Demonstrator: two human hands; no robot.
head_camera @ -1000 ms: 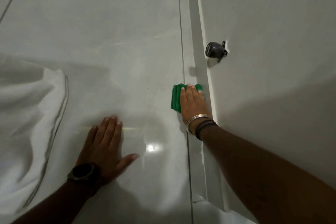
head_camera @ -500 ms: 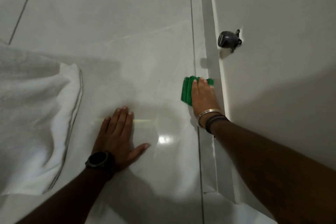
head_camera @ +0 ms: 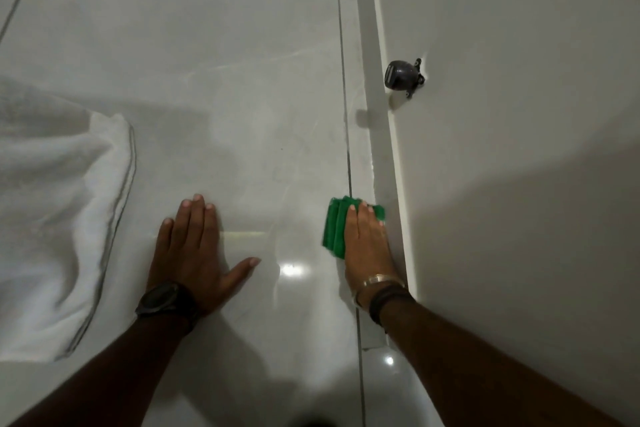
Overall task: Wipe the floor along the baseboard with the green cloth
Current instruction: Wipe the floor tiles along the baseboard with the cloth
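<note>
1. The right hand (head_camera: 367,246) is laid palm-down and flat on the green cloth (head_camera: 334,227), with the fingers extended and held together; the cloth is pressed under it rather than gripped in a fist.
2. The green cloth is seen folded into several layers, lying on the floor (head_camera: 242,62) just beside the baseboard (head_camera: 379,121), with its left edge and far edge showing past the fingers.
3. The outer side of the right hand is placed against the foot of the baseboard, and the cloth's right corner is touching or very nearly touching it; which of the two cannot be told.
4. A metal bangle (head_camera: 377,279) and dark bands (head_camera: 388,300) are worn on the right wrist.
5. The left hand (head_camera: 194,253) is spread open and flat on the glossy floor tile, well to the left of the cloth, with the thumb angled out to the right; nothing is held in it.
6. A dark watch (head_camera: 162,300) is worn on the left wrist.
7. A grout line (head_camera: 346,114) is seen running along the floor parallel to the baseboard, passing under the cloth's left part.
8. A small dark door stop (head_camera: 403,74) is fixed to the white wall (head_camera: 519,114) above the baseboard, farther along from the cloth.
9. A white towel (head_camera: 52,218) is lying crumpled on the floor at the left edge, apart from both hands.
10. Bright light reflections are visible on the tile between the two hands.
</note>
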